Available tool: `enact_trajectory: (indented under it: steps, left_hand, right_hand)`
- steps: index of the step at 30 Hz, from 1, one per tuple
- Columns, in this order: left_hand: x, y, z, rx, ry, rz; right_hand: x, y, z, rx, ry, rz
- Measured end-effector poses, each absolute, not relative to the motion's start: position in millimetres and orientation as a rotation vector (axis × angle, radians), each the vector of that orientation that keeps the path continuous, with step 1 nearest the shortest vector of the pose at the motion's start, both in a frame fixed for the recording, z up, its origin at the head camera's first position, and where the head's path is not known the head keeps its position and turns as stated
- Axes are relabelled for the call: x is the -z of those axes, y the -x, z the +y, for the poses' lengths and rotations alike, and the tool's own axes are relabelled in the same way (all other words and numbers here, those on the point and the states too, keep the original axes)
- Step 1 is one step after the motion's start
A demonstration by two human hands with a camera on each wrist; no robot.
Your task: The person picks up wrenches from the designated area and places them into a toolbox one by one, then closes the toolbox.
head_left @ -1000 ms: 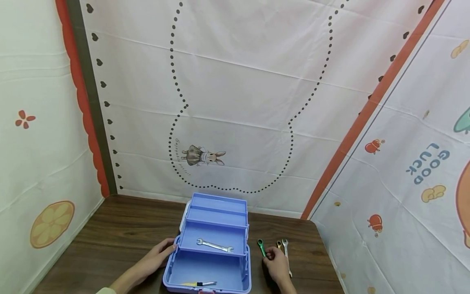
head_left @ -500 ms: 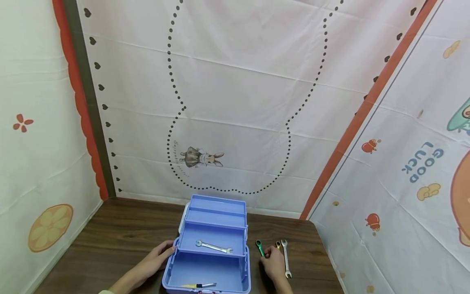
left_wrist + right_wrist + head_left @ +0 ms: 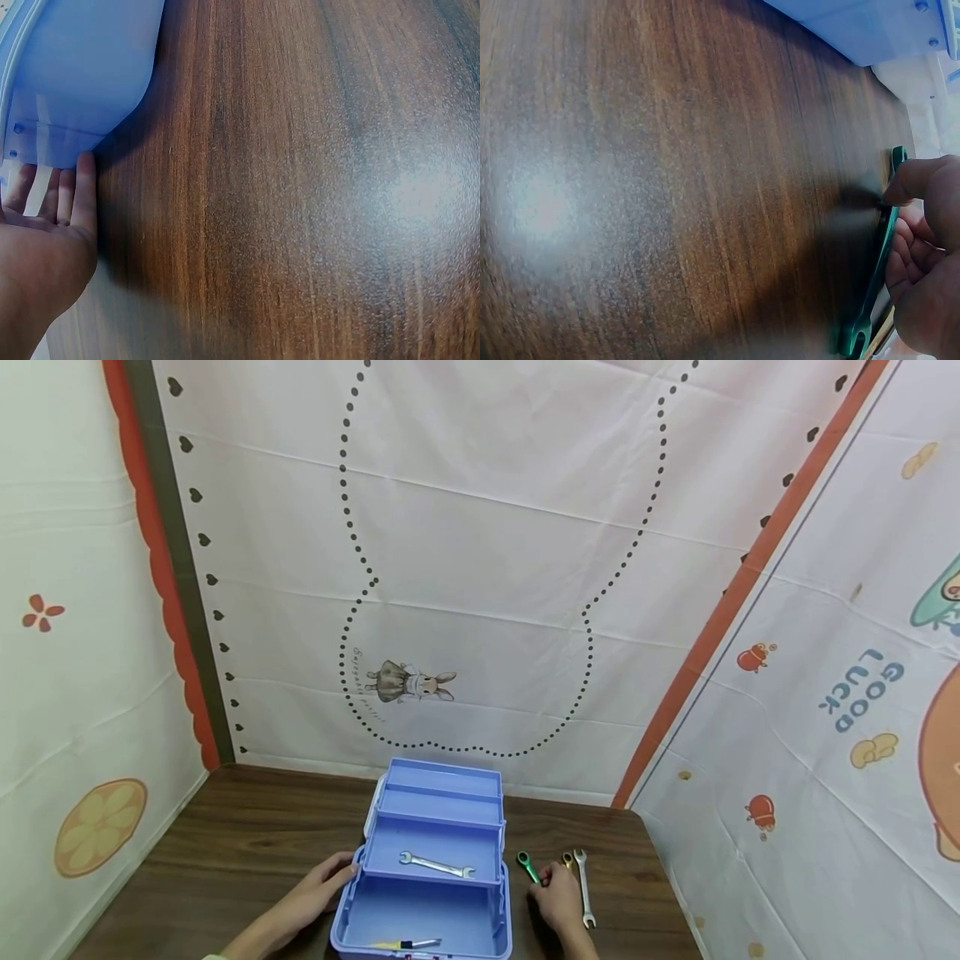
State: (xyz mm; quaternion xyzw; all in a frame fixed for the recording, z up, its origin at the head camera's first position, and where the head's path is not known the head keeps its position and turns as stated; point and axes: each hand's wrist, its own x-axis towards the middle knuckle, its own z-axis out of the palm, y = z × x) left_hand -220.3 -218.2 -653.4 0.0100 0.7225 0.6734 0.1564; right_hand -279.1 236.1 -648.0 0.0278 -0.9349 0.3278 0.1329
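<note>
At toolbox edge (image 3: 342, 912), left fingers (image 3: 85, 189); apart, right fingers (image 3: 900, 259) pinch green wrench (image 3: 874, 281).

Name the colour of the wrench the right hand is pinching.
The wrench is green; the right wrist view shows it best.

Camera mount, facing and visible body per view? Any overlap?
Head: worn there, facing forward and down at blue toolbox; left hand, left forearm, right hand.
Left wrist: worn there, facing toolbox side and tabletop; left hand.
Right wrist: worn there, facing tabletop, green combination wrench; right hand.
Shared: head and right wrist show the green combination wrench.
</note>
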Motion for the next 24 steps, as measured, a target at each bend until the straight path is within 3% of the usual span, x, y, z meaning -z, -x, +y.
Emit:
enact_trajectory:
  steps: [24]
  left_hand:
    - [658.5, 222.0, -218.4, -1.938, 0.011, 2.084]
  right_hand:
    - [649.1, 269.5, 234.7, -1.022, 0.004, -2.649]
